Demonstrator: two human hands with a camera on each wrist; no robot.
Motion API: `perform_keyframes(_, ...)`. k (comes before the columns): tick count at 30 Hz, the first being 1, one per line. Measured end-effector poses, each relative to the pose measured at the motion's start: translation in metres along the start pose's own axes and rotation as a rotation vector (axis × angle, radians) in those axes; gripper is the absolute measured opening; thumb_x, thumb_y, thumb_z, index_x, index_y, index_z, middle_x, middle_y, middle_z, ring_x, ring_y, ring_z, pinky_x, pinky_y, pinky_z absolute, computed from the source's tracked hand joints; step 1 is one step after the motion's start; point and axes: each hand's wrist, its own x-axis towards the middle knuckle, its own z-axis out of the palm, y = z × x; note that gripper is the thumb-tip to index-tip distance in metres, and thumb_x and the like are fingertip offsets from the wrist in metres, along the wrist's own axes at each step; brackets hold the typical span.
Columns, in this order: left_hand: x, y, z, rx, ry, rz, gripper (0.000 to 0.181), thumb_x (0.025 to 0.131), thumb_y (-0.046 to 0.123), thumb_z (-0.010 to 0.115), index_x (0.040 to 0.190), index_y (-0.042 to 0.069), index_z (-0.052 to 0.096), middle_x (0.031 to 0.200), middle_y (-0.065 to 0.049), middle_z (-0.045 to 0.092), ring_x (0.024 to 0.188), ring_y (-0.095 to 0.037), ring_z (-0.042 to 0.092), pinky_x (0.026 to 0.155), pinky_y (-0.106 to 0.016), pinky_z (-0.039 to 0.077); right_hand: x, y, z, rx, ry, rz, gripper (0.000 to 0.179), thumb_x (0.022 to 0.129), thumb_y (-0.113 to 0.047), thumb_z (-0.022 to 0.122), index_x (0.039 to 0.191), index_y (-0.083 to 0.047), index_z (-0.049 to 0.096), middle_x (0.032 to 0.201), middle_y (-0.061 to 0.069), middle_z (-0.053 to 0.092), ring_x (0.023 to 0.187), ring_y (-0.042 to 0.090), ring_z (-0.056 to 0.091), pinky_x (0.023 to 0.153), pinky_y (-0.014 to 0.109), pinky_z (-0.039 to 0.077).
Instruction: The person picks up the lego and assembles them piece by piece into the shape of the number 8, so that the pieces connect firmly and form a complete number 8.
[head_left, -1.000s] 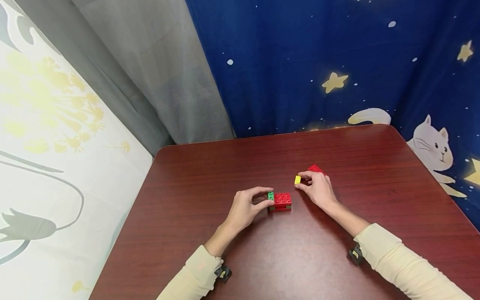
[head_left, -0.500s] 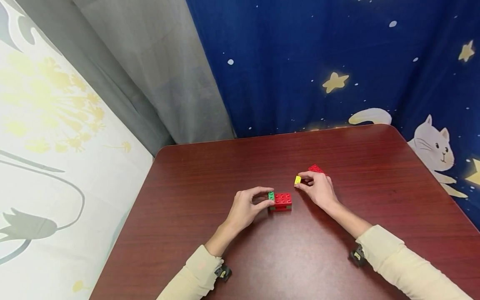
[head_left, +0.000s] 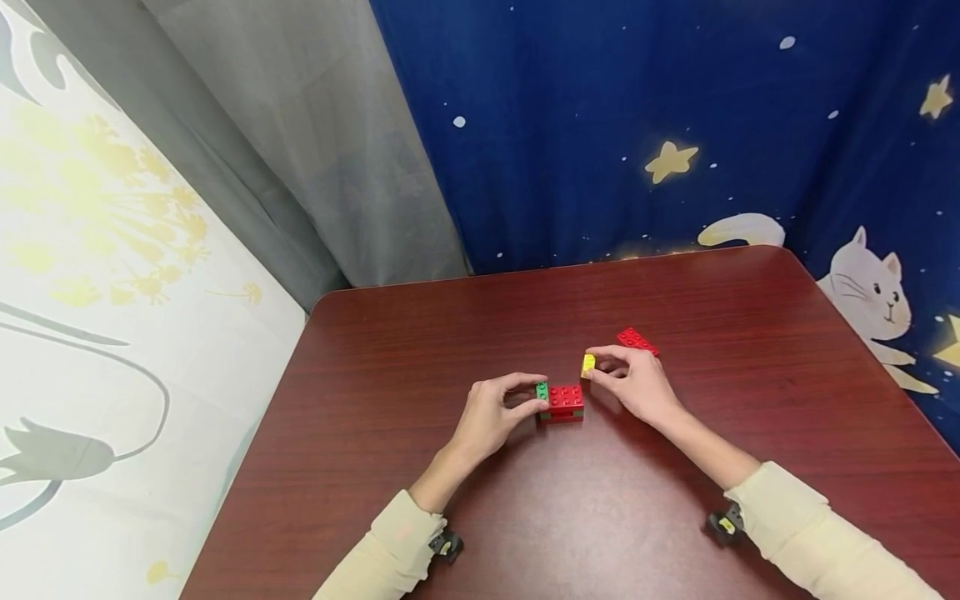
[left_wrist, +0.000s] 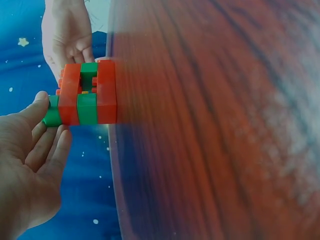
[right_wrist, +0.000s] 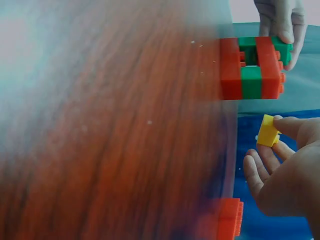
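On the table stands a stack of toy building bricks: a red brick (head_left: 566, 396) on top, green bricks (left_wrist: 87, 109) beneath it with a gap between them, and another red brick (left_wrist: 106, 92) at the bottom. A small green brick (head_left: 542, 391) sits on the stack's left end. My left hand (head_left: 486, 417) pinches that green brick between thumb and fingers. My right hand (head_left: 639, 385) pinches a small yellow brick (right_wrist: 268, 131), held above the table just right of the stack and apart from it.
A loose red brick (head_left: 637, 340) lies on the table behind my right hand. The brown wooden table (head_left: 420, 333) ends at a far edge before a blue star-patterned curtain (head_left: 600, 125) and a grey curtain (head_left: 300, 125).
My right hand has moved slightly left and nearer the stack with the yellow brick, showing more of the loose red brick. The left hand and the stack stay in place.
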Motion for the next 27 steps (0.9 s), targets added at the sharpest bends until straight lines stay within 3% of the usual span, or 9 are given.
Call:
perform_keyframes(4,0.001,-0.001,0.000,-0.004,0.001,0.010,0.038,0.091,0.024,0.085,0.125,0.009,0.079,0.116,0.000,0.079,0.099,-0.005,0.076,0.084,-0.026,0.062,-0.004,-0.006,-0.005,0.025,-0.029,-0.011,0.037,0.095,-0.011,0.082,0.130,-0.002,0.074,0.109,0.013,0.078,0.087,0.024,0.077,0.078,0.023,0.058)
perform_keyframes(11,0.001,-0.002,0.000,-0.013,0.001,0.003,0.038,0.090,0.024,0.086,0.125,0.010,0.079,0.115,0.001,0.079,0.098,-0.003,0.076,0.083,-0.023,0.061,-0.011,-0.014,-0.009,0.092,-0.096,-0.024,0.039,0.100,-0.012,0.077,0.136,-0.002,0.070,0.124,0.015,0.074,0.105,0.030,0.077,0.092,0.042,0.061)
perform_keyframes(15,0.001,-0.002,0.001,-0.014,0.004,0.008,0.038,0.090,0.022,0.087,0.124,0.009,0.079,0.113,0.000,0.080,0.098,-0.005,0.076,0.083,-0.024,0.061,-0.015,-0.019,-0.009,0.181,-0.146,-0.029,0.039,0.100,-0.010,0.076,0.136,0.001,0.069,0.125,0.017,0.074,0.111,0.032,0.075,0.094,0.035,0.060)
perform_keyframes(20,0.001,-0.002,0.001,-0.008,0.007,0.012,0.038,0.089,0.022,0.087,0.124,0.008,0.079,0.112,-0.001,0.080,0.098,-0.006,0.076,0.083,-0.024,0.061,-0.019,-0.023,-0.009,0.222,-0.194,-0.042,0.038,0.097,-0.009,0.079,0.133,0.000,0.071,0.122,0.015,0.075,0.111,0.030,0.075,0.093,0.028,0.059)
perform_keyframes(27,0.001,-0.002,0.001,-0.014,0.005,0.013,0.038,0.090,0.022,0.086,0.124,0.008,0.079,0.112,-0.001,0.080,0.097,-0.005,0.076,0.083,-0.023,0.061,-0.022,-0.024,-0.005,0.174,-0.212,-0.086,0.034,0.094,-0.007,0.082,0.127,-0.002,0.073,0.117,0.010,0.076,0.103,0.023,0.076,0.093,0.038,0.061)
